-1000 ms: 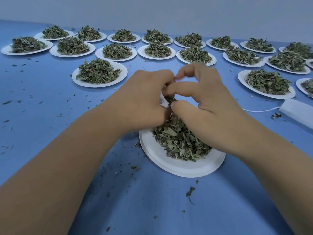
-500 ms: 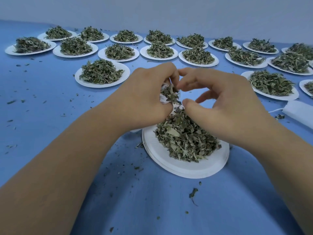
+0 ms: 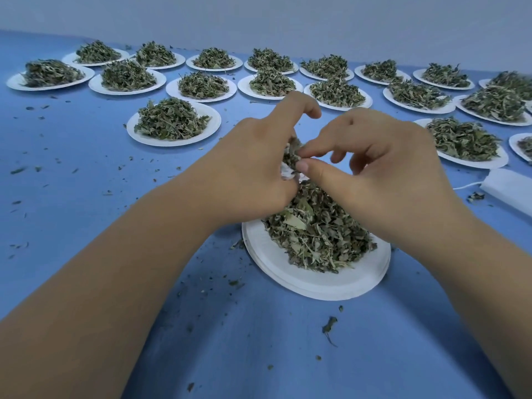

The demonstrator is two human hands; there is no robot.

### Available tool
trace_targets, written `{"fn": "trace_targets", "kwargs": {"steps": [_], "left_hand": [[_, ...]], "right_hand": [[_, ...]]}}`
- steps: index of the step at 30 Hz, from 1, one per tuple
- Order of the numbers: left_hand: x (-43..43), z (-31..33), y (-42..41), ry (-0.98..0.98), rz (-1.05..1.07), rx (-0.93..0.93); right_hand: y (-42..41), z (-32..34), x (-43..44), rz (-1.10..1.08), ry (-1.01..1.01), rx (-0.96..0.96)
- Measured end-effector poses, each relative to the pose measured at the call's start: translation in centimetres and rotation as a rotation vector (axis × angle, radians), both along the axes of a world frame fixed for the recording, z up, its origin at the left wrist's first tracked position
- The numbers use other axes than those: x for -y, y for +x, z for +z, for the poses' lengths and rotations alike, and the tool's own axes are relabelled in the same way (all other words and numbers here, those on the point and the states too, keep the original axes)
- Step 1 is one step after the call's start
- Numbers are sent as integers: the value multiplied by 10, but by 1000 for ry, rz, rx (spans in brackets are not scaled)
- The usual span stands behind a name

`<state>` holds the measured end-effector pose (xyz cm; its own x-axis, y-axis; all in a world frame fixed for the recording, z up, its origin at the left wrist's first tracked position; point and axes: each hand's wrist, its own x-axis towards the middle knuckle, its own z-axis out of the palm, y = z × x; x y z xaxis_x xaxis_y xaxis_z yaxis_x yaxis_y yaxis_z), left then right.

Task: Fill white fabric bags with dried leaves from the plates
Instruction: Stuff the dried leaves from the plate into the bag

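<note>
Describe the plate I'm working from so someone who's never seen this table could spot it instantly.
Start from the blue table, with rows of leaf-heaped white plates along its far side. One plate sits apart, nearest you, beneath the left hand gripping a white bag and the right hand pinching leaves. Only it is partly covered by hands.

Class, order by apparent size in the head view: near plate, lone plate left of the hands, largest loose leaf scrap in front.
1. Near plate: largest, but closest to the camera.
2. Lone plate: smaller here; farther away, so true sizes may match.
3. Leaf scrap: clearly smallest.
</note>
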<state>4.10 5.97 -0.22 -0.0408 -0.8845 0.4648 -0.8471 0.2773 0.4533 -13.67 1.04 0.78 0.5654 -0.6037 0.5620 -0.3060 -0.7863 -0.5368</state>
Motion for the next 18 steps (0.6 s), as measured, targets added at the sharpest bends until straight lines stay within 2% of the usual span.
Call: {"fn": "trace_targets", "kwargs": {"steps": [4,6,8,9,12,14,18], "left_hand": [[1,0,-1,27,-41,-30],[2,0,-1,54,-37,-47],[2,0,-1,66,-27,-57],[2,0,-1,61,-23,-57],[1,1,0,28,-13,-45],[0,2,-1,13,-15,-45],[-1,4,-6,13,-54,-49]], "right_hand": [[5,-2,-3,42,-170,-159],[4,-2,-2,106,-127,-301],[1,-3,0,172,-25,-364],[0,-3,-1,186,15,-332],[-3,0,-4,133,65,-77],[-4,4,-6,95,55,-45],[0,7,-7,139,-2,-381]]}}
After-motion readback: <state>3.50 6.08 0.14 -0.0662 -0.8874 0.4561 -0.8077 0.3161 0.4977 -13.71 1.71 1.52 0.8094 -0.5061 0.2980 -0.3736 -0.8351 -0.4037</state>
